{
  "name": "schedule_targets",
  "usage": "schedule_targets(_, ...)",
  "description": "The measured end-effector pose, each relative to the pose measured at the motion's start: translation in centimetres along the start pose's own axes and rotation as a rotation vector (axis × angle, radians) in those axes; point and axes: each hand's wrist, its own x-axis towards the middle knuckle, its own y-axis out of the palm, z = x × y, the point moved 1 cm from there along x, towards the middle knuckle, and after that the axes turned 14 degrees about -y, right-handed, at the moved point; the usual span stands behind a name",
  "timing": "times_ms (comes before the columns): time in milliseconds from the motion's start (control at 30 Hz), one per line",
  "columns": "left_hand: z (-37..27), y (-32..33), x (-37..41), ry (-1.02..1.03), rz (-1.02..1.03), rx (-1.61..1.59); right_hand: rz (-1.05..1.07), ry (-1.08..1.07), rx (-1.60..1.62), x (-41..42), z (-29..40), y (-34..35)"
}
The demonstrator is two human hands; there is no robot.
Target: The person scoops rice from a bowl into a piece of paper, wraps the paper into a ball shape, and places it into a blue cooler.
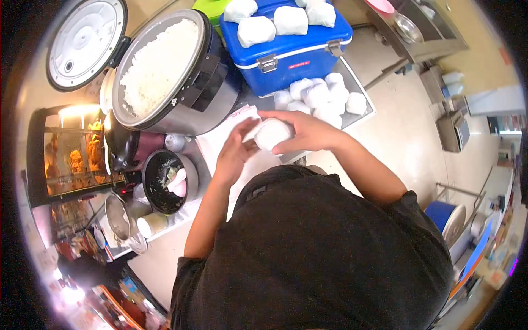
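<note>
My right hand (307, 131) holds a white, rounded wrapped bundle (272, 135) between thumb and fingers. Beside the bundle's other side is my left hand (239, 148), its fingers spread and slightly blurred; whether they touch the bundle is unclear. Beneath both hands lie white paper sheets (220, 138) with some reddish print. A heap of similar white bundles (317, 97) sits on the grey table just past my right hand. Left of the sheets stands a large open cooker full of white rice (165, 62). A dark pot (163, 202) nearer me contains a pale pink scoop (178, 183) and bits of rice.
A blue cooler (284, 74) with more white bundles (255, 32) on its lid stands at the table's back. The cooker's lid (84, 43) is raised. Left are a lit glass case of fried food (76, 161) and a metal pot (117, 218). A steel sink unit stands back right.
</note>
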Motion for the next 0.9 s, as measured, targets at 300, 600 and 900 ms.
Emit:
schedule_targets(300, -1.3, 8.9, 7.0, 0.057, -0.413, -0.272, 0.041, -0.399, -0.306, 1.0, -0.3, -7.3)
schedule_targets(600, -0.5, 14.2, 9.4, 0.135, -0.593, -0.136, -0.493, -0.723, -0.295, 0.5, -1.4, -4.7)
schedule_targets(900, -1.5, 15.3, 10.3, 0.174, -0.547, 0.037, -0.547, -0.815, -0.290, 1.5, -0.1, -8.4)
